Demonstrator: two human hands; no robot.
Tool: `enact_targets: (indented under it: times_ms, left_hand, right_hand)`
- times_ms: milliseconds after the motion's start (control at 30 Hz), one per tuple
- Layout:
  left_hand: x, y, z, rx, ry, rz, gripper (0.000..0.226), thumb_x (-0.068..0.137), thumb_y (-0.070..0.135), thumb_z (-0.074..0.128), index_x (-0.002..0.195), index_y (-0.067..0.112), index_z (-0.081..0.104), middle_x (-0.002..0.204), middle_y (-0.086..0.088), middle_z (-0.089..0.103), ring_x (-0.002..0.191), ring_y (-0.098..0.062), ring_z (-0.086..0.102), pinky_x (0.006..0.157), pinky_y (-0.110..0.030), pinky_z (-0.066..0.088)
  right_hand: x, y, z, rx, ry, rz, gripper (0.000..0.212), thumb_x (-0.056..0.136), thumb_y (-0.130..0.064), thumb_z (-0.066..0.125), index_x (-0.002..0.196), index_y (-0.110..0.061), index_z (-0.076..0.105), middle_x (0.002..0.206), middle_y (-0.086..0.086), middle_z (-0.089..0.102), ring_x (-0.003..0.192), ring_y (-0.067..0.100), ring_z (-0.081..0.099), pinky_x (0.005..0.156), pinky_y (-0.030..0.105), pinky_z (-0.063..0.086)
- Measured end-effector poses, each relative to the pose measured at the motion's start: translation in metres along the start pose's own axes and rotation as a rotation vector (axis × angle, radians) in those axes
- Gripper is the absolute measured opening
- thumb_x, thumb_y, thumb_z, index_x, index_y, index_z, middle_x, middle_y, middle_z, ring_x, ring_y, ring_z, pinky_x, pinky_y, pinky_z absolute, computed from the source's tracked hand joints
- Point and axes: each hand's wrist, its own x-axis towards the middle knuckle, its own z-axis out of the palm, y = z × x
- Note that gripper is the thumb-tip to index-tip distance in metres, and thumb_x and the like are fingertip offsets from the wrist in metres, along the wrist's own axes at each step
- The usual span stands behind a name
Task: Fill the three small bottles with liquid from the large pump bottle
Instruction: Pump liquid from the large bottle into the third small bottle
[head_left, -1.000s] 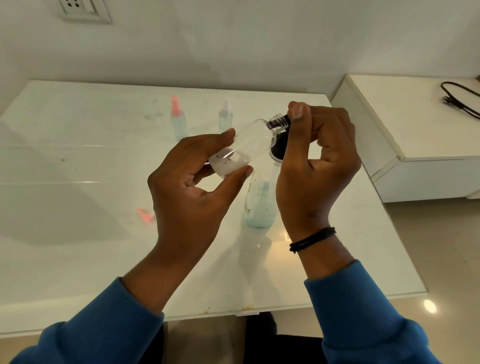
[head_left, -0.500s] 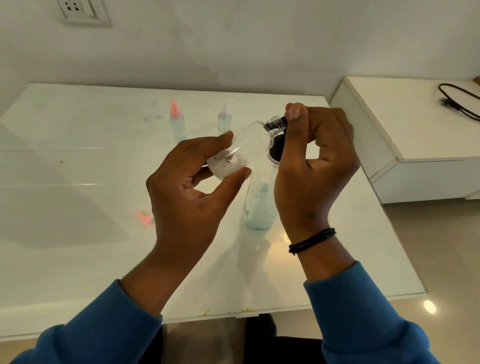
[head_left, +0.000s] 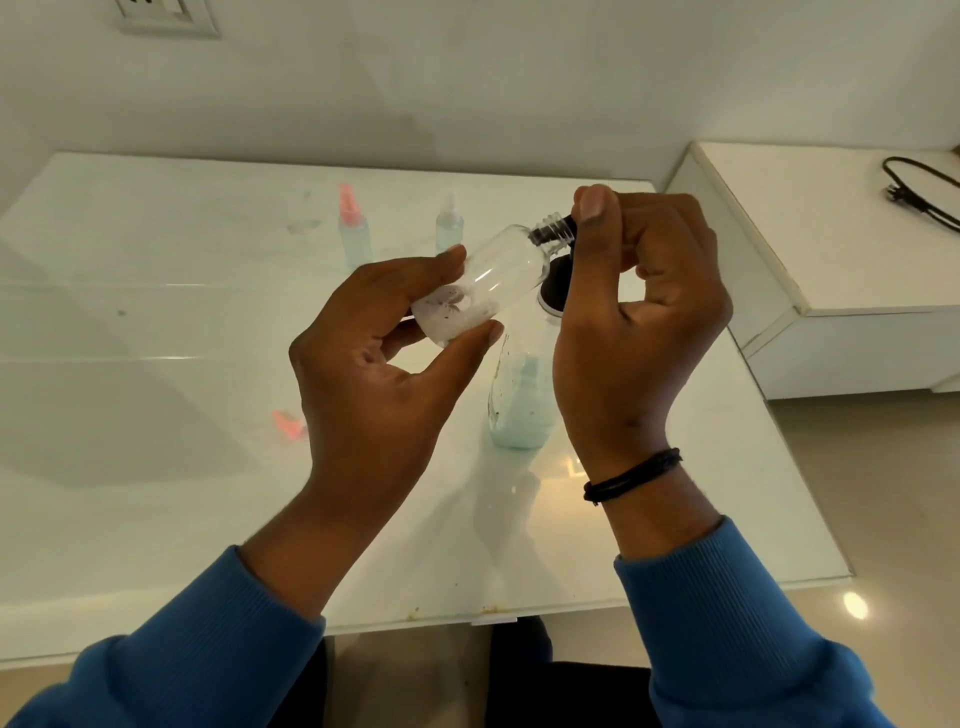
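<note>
Left hand (head_left: 374, 364) grips tilted bottle (head_left: 483, 280); right hand (head_left: 639, 312) pinches its neck, hiding the pump bottle (head_left: 519, 405); two bottles (head_left: 355, 228) near counter's (head_left: 156, 493) far edge

Two capped bottles (head_left: 355, 228) stand behind the pump bottle (head_left: 521, 400); loose cap (head_left: 289, 423) left.

Both forearms reach forward in blue sleeves. The left hand (head_left: 384, 353) is raised, thumb and fingertips pinching. The right hand (head_left: 639, 322) sits level beside it, fingers curled tight, thumb up, a black band around its wrist.
</note>
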Motion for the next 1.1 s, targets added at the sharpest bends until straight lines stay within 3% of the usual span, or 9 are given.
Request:
enact_targets:
  times_ms: [133, 300, 833, 1000, 1100]
  left_hand:
    - [-0.0007, -0.0008, -0.0003, -0.001, -0.007, 0.001, 0.045, 0.083, 0.015, 0.087, 0.124, 0.006, 0.069, 0.119, -0.006, 0.072, 0.110, -0.023, 0.071, 0.089, -0.032, 0.062]
    - [-0.0002, 0.0019, -0.0002, -0.009, -0.006, 0.014, 0.044, 0.083, 0.015, 0.086, 0.123, 0.008, 0.069, 0.119, -0.004, 0.071, 0.109, -0.020, 0.071, 0.090, -0.027, 0.060]
    - [-0.0008, -0.0011, -0.0001, 0.012, -0.010, 0.010, 0.045, 0.084, 0.015, 0.086, 0.125, 0.007, 0.069, 0.121, -0.006, 0.071, 0.110, -0.022, 0.071, 0.091, -0.033, 0.061]
    - [-0.0011, 0.0003, 0.0002, 0.006, -0.010, 0.011, 0.045, 0.084, 0.016, 0.086, 0.125, 0.006, 0.069, 0.122, -0.005, 0.071, 0.112, -0.020, 0.070, 0.092, -0.025, 0.059]
    - [-0.0007, -0.0012, -0.0001, 0.014, -0.010, 0.012, 0.044, 0.085, 0.016, 0.086, 0.125, 0.006, 0.069, 0.121, -0.005, 0.071, 0.112, -0.020, 0.070, 0.091, -0.027, 0.060]
  right_hand:
    - [-0.0036, 0.0035, 0.0011, 0.008, -0.003, 0.015, 0.021, 0.099, -0.009, 0.064, 0.079, -0.005, 0.068, 0.082, -0.007, 0.061, 0.074, 0.010, 0.053, 0.065, 0.049, 0.047]
    - [0.0011, 0.0019, -0.0008, 0.009, 0.014, 0.022, 0.024, 0.099, -0.011, 0.064, 0.075, -0.007, 0.068, 0.077, -0.009, 0.060, 0.072, 0.003, 0.048, 0.067, 0.046, 0.046]
    - [-0.0034, 0.0066, 0.0011, 0.023, 0.004, 0.034, 0.023, 0.099, -0.009, 0.064, 0.076, -0.006, 0.067, 0.080, -0.008, 0.060, 0.074, 0.005, 0.051, 0.066, 0.047, 0.047]
    - [0.0016, 0.0024, -0.0008, 0.009, 0.015, 0.013, 0.025, 0.098, -0.010, 0.065, 0.075, -0.016, 0.062, 0.076, -0.008, 0.059, 0.070, 0.006, 0.048, 0.066, 0.044, 0.046]
    - [-0.0018, 0.0036, 0.0010, 0.024, 0.020, 0.020, 0.024, 0.099, -0.010, 0.063, 0.075, -0.009, 0.065, 0.077, -0.005, 0.060, 0.071, 0.009, 0.050, 0.065, 0.045, 0.046]
